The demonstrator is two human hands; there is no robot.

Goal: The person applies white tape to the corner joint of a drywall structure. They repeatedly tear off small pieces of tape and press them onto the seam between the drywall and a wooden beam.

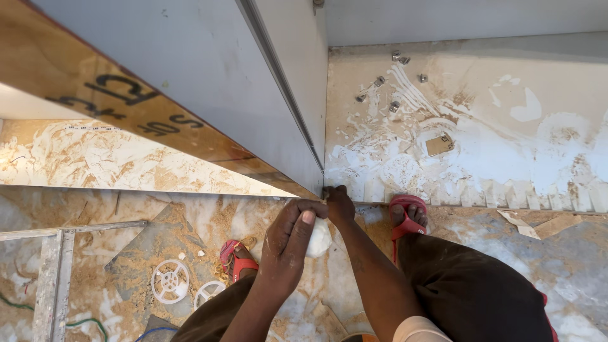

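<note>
Left hand fingers curled around white lump, right hand fingers pressed together at panel corner, metal fittings beyond

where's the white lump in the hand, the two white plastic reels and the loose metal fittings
white lump (320, 239): head view, its bare right side, beside the left hand (292, 244)
white plastic reels (170, 281): head view, hub of the larger reel
metal fittings (394, 106): head view, one fitting among the scattered group
</note>
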